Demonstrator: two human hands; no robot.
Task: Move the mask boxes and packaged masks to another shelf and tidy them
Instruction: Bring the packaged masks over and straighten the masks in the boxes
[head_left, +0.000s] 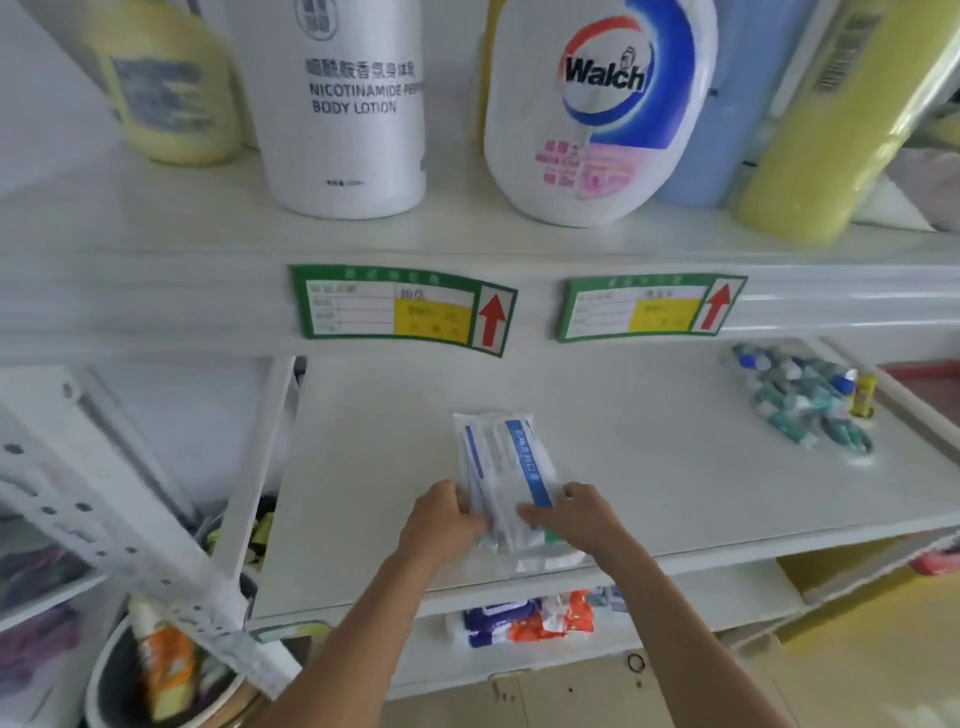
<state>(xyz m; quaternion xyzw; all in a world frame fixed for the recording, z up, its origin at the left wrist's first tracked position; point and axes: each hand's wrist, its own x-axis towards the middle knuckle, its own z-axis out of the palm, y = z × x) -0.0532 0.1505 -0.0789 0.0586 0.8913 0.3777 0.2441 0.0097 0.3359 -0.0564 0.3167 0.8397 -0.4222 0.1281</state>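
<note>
Head view looks down on a white shelf (675, 467), the landmark for all that follows. Left of the shelf, beyond its side edge, a perforated white post (104, 525) slants down toward a round bin (111, 670) holding an orange-labelled bottle. On the shelf, near its front edge and about midway along, lies a stack of packaged masks (501, 467) in clear wrap with blue stripes. The left hand (447, 519) grips the stack's near left edge, fingers curled around it; the right hand (576, 517) grasps the near right edge, fingers lying on top. Below the shelf's front edge, blue and orange packets (524, 618) sit on a lower board. Far right on the shelf lies a heap of small tubes (802, 402). Above the shelf stand a lotion bottle (345, 104) and a Walch jug (597, 109).
</note>
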